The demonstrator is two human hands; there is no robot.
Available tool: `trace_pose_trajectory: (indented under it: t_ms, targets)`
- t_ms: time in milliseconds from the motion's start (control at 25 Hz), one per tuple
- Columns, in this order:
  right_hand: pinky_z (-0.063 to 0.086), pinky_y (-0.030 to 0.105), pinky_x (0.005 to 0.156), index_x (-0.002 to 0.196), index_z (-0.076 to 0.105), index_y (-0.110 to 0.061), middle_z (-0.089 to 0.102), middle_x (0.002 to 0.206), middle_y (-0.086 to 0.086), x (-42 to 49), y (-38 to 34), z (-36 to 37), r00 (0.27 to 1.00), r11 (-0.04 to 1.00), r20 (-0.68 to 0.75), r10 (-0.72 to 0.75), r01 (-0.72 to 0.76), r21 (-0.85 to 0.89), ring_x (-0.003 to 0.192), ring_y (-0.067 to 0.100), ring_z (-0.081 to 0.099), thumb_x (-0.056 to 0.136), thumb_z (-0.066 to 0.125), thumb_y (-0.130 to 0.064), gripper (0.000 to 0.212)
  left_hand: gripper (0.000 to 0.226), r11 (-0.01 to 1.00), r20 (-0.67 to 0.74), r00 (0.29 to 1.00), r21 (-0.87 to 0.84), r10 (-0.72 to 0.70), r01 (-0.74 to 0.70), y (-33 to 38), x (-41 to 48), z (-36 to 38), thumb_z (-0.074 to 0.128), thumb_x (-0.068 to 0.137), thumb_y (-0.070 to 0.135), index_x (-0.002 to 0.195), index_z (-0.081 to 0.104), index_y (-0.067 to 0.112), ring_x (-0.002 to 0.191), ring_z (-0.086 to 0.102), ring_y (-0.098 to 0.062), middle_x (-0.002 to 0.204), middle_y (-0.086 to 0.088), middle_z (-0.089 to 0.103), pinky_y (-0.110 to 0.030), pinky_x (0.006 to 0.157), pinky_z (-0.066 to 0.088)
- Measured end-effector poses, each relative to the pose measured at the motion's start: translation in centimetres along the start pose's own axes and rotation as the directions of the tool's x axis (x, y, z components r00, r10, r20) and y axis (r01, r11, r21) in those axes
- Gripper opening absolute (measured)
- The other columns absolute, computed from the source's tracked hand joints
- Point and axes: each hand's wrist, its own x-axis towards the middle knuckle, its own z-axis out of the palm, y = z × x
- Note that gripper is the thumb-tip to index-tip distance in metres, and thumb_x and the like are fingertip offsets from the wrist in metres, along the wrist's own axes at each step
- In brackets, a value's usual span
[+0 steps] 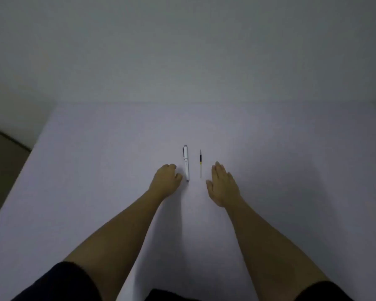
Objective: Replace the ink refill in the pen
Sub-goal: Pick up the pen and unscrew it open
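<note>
A white pen [186, 162] with a dark clip lies lengthwise on the pale table, cap end away from me. To its right lies a thin ink refill [200, 164], dark at the far tip, with a yellow band and a clear near half. My left hand [165, 181] rests on the table just left of the pen's near end, fingers curled, holding nothing; whether the fingertips touch the pen is unclear. My right hand [223, 184] lies flat just right of the refill, fingers apart, apart from it.
The pale table [96, 170] stretches back to a plain grey wall [182, 51]. Its left edge runs diagonally, with darker floor [2, 159] beyond it. Dark sleeves show at the bottom of the view.
</note>
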Motion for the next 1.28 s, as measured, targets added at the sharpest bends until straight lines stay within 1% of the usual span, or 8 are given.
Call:
trace_pose_trajectory:
  t_ms: [280,480,680,920,1000,1080,1160,1280]
  targets:
    - [0.007,0.039,0.119,0.148,0.007,-0.005,0.003,0.16,0.012,0.0,0.7,0.3,0.99,0.998,-0.13,0.049,-0.043,0.049,0.148,0.024,0.003,0.098,0.028,-0.03,0.06,0.029,0.987,-0.104,0.993,-0.152,-0.06,0.044,2.8,2.4,0.5,0.051,0.092,0.024,0.099,0.056,-0.004,0.089,0.059,-0.036,0.097,-0.023,0.063,-0.041,0.076,0.048]
    - [0.006,0.038,0.119,0.147,0.011,-0.006,0.009,0.159,0.011,-0.4,-0.7,0.2,0.968,0.996,-0.249,0.036,-0.016,0.083,0.147,0.024,0.007,0.097,0.03,-0.029,0.058,0.034,0.972,-0.175,0.972,-0.202,-0.154,0.118,4.1,3.0,0.2,0.055,0.089,0.029,0.104,0.052,-0.001,0.086,0.061,-0.037,0.098,-0.022,0.063,-0.042,0.073,0.052]
    - [0.004,0.037,0.118,0.147,0.012,-0.006,0.01,0.159,0.011,-0.4,-0.5,0.4,0.966,0.996,-0.255,0.037,-0.015,0.089,0.147,0.024,0.008,0.097,0.03,-0.029,0.058,0.028,0.955,-0.193,0.955,-0.239,-0.224,0.176,4.7,3.5,0.6,0.05,0.09,0.021,0.105,0.052,-0.002,0.078,0.055,-0.031,0.101,-0.023,0.062,-0.033,0.062,0.039]
    - [0.001,0.036,0.119,0.148,0.004,-0.007,0.001,0.16,0.008,-0.3,-0.3,-0.7,0.987,0.993,-0.161,0.008,0.012,0.121,0.148,0.02,0.0,0.099,0.028,-0.031,0.059,0.021,0.946,-0.181,0.964,-0.294,-0.195,0.136,3.5,2.2,-0.6,0.051,0.092,0.02,0.097,0.05,-0.001,0.08,0.058,-0.036,0.097,-0.026,0.063,-0.037,0.064,0.042]
    - [0.005,0.034,0.119,0.147,0.009,-0.006,0.006,0.16,0.01,-0.3,-0.3,-2.1,0.993,0.966,-0.121,0.005,0.027,0.259,0.148,0.022,0.005,0.099,0.032,-0.027,0.058,0.016,0.938,-0.151,0.978,-0.335,-0.146,0.088,2.7,1.1,-1.2,0.049,0.093,0.019,0.092,0.047,0.003,0.075,0.057,-0.033,0.095,-0.026,0.064,-0.037,0.063,0.044]
    - [0.019,0.026,0.114,0.143,0.028,-0.004,0.031,0.152,0.015,-0.6,-0.5,-4.2,0.985,0.884,-0.169,0.035,0.048,0.464,0.141,0.026,0.028,0.098,0.04,-0.02,0.049,0.016,0.947,-0.111,0.993,-0.321,-0.036,-0.001,1.8,-0.4,-1.8,0.048,0.095,0.019,0.089,0.045,0.005,0.068,0.054,-0.027,0.091,-0.024,0.066,-0.035,0.06,0.043]
    - [0.033,0.015,0.097,0.134,0.046,-0.005,0.054,0.135,0.013,-1.4,-0.8,-6.2,0.95,0.822,-0.307,0.062,0.125,0.555,0.118,0.024,0.055,0.096,0.046,-0.015,0.039,0.017,0.952,-0.089,0.992,-0.287,0.085,-0.108,1.2,-2.3,-2.5,0.05,0.094,0.022,0.088,0.045,0.006,0.06,0.049,-0.022,0.081,-0.017,0.063,-0.032,0.056,0.04]
    - [0.038,0.012,0.085,0.13,0.052,-0.009,0.061,0.115,-0.001,-2.9,-1.8,-8.6,0.957,0.77,-0.289,0.023,0.167,0.615,0.096,0.012,0.06,0.094,0.051,-0.021,0.038,0.014,0.938,-0.069,0.956,-0.187,0.284,-0.292,1.1,-4.8,-3.7,0.053,0.093,0.021,0.101,0.053,0.011,0.061,0.049,-0.015,0.08,-0.007,0.062,-0.025,0.054,0.038]
